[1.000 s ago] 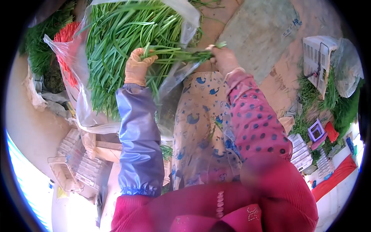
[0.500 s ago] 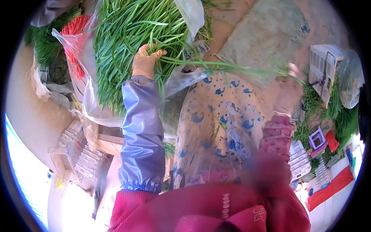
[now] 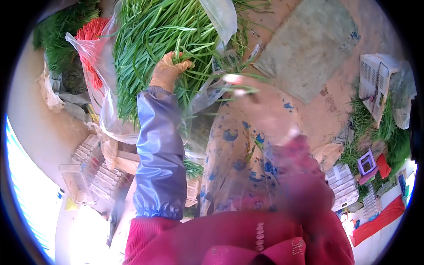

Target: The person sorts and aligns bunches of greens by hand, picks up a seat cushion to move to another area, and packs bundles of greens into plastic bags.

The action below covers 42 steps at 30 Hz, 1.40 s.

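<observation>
A big heap of garlic chives [image 3: 150, 53], long flat green leaves, lies on clear plastic sheeting [image 3: 106, 126]. At the heap's right part my left hand [image 3: 168, 70], in a tan glove, is closed with fingers and thumb around a few chives. My right hand [image 3: 260, 104] is smeared by motion just right of the heap, above the lap. Something white shows at its fingertips, and a few green leaves run close by them. The blur hides whether its fingers hold any. Over my knees spreads a clear apron [image 3: 238, 145] with blue whale prints.
A bundle of red ties [image 3: 92, 53] sits left of the heap. A grey-green sack [image 3: 309, 48] lies on the ground at upper right. White plastic crates [image 3: 375, 84] stand at the right beside more greens. At lower left are stacked crates [image 3: 90, 172] and a wooden stool [image 3: 126, 161].
My right hand has swung left from far right, back toward the heap; the long leaves stretched between the hands are no longer seen. My left hand stays at the heap, still closed on chives.
</observation>
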Available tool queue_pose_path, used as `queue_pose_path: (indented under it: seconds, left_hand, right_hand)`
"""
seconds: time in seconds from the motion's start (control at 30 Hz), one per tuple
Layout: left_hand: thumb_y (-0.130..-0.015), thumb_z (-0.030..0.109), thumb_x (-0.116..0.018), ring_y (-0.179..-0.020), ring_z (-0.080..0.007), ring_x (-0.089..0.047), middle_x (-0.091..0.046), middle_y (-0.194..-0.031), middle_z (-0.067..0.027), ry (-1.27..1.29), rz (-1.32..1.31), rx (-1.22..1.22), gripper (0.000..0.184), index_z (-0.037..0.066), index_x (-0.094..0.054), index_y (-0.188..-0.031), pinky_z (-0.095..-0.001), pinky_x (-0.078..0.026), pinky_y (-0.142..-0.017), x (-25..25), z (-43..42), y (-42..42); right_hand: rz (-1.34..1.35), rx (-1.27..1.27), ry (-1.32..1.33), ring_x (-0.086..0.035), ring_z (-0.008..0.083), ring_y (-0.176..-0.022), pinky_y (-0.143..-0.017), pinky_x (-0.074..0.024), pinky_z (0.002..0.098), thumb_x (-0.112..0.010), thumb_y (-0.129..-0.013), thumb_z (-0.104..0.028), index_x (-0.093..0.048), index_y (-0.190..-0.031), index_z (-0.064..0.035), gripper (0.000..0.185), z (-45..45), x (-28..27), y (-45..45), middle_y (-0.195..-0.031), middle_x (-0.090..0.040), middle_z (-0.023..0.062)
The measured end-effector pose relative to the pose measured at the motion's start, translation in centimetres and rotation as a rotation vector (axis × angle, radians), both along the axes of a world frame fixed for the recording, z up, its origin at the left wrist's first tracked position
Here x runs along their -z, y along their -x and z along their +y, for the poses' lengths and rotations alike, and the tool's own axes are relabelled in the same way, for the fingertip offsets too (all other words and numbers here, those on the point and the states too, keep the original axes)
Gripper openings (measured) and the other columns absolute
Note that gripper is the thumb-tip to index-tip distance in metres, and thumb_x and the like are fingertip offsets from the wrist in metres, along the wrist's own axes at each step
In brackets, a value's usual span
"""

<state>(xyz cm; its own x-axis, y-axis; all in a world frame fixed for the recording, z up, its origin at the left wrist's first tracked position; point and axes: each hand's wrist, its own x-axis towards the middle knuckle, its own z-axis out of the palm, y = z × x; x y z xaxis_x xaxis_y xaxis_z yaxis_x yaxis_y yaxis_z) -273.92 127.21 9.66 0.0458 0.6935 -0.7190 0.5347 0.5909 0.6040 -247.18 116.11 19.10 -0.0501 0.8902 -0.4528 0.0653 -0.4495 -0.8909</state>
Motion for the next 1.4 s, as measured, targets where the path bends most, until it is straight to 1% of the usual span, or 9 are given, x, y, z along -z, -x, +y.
queue_pose_path:
  seconds: [0.17, 0.33, 0.4, 0.47, 0.57, 0.73, 0.83, 0.93, 1.4]
  left_hand:
    - [-0.076, 0.015, -0.076, -0.080, -0.0153, -0.059, -0.067, -0.092, -0.0088, -0.054, 0.060, 0.132, 0.043, 0.001, -0.057, -0.112, -0.0278, -0.047, -0.074, -2.0, -0.2, -1.3]
    - [-0.078, 0.009, -0.074, -0.085, -0.0153, -0.059, -0.065, -0.098, -0.0081, -0.132, 0.132, 0.169, 0.043, -0.002, -0.055, -0.114, -0.0270, -0.048, -0.078, -3.9, -0.6, -2.9]
    - [-0.078, 0.008, -0.073, -0.087, -0.0178, -0.060, -0.065, -0.099, -0.0090, -0.185, 0.143, 0.266, 0.045, 0.001, -0.055, -0.118, -0.0289, -0.048, -0.080, -4.7, -0.9, -3.4]
    - [-0.076, 0.012, -0.073, -0.092, -0.0260, -0.062, -0.066, -0.102, -0.0155, -0.224, 0.163, 0.331, 0.051, 0.006, -0.056, -0.124, -0.0316, -0.048, -0.085, -4.2, -1.4, -3.0]
    - [-0.072, 0.022, -0.078, -0.112, -0.0314, -0.053, -0.060, -0.118, -0.0194, -0.171, 0.283, 0.541, 0.067, 0.007, -0.051, -0.131, -0.0380, -0.042, -0.098, -4.9, -1.6, -3.7]
    - [-0.070, 0.028, -0.079, -0.110, -0.0339, -0.052, -0.055, -0.123, -0.0198, -0.434, 0.217, 0.664, 0.072, 0.008, -0.050, -0.132, -0.0403, -0.042, -0.096, -5.3, -2.3, -2.9]
    - [-0.072, 0.026, -0.075, -0.095, -0.0356, -0.057, -0.059, -0.103, -0.0213, -0.185, 0.226, 0.427, 0.052, 0.005, -0.059, -0.118, -0.0423, -0.046, -0.086, -5.1, -0.6, -2.0]
    - [-0.066, 0.016, -0.074, -0.098, -0.0341, -0.056, -0.061, -0.102, -0.0165, -0.573, 0.574, 0.420, 0.038, 0.006, -0.066, -0.102, -0.0417, -0.045, -0.088, -5.3, 0.2, -2.4]
    - [-0.063, 0.003, -0.076, -0.134, -0.0315, -0.033, -0.040, -0.144, -0.0097, -0.884, 0.656, 0.382, 0.048, 0.017, -0.060, -0.106, -0.0603, -0.020, -0.107, 1.8, 1.4, -3.3]
  right_hand:
    - [-0.380, -0.039, 0.383, -0.061, 0.0409, -0.090, -0.080, -0.0490, 0.0442, -0.051, -0.089, -0.029, -0.056, -0.120, -0.0078, 0.037, 1.6, 5.9, 9.4, -0.096, -0.064, 0.0250]
    - [-0.106, 0.269, 0.449, -0.062, 0.0437, -0.082, -0.073, -0.0489, 0.0467, -0.055, -0.086, -0.031, -0.063, -0.105, -0.0022, 0.035, 3.8, 7.2, 9.9, -0.086, -0.065, 0.0248]
    - [0.151, 0.315, 0.645, -0.054, 0.0159, -0.052, -0.052, -0.0441, 0.0299, -0.059, -0.086, -0.029, -0.067, -0.088, 0.0029, 0.033, 6.1, 5.0, 9.2, -0.066, -0.064, 0.0076]
    - [0.204, 0.368, 0.660, -0.055, 0.0166, -0.051, -0.051, -0.0438, 0.0309, -0.061, -0.084, -0.027, -0.067, -0.079, 0.0017, 0.030, 5.8, 7.2, 10.3, -0.063, -0.063, 0.0075]
    - [-0.207, 0.344, 0.489, -0.063, 0.0220, -0.065, -0.062, -0.0481, 0.0332, -0.060, -0.083, -0.028, -0.067, -0.089, 0.0005, 0.030, 5.5, 7.3, 10.2, -0.073, -0.066, 0.0148]
    - [0.079, 0.558, 0.178, -0.061, 0.0400, -0.074, -0.065, -0.0477, 0.0431, -0.054, -0.086, -0.033, -0.065, -0.087, -0.0035, 0.032, 6.1, 4.4, 9.9, -0.080, -0.065, 0.0197]
    - [-0.367, -0.037, 0.001, -0.063, 0.0370, -0.074, -0.066, -0.0497, 0.0450, -0.058, -0.083, -0.033, -0.064, -0.083, -0.0075, 0.026, 8.5, 2.9, 9.7, -0.078, -0.066, 0.0165]
    - [-0.470, -0.244, -0.084, -0.062, 0.0360, -0.081, -0.072, -0.0502, 0.0402, -0.058, -0.083, -0.035, -0.064, -0.091, -0.0074, 0.030, 10.4, 1.0, 8.6, -0.086, -0.065, 0.0164]
    - [-0.725, -0.186, 0.215, -0.060, 0.0423, -0.098, -0.085, -0.0471, 0.0455, -0.057, -0.082, -0.023, -0.054, -0.123, -0.0155, 0.042, 8.2, 9.5, -0.2, -0.107, -0.062, 0.0243]
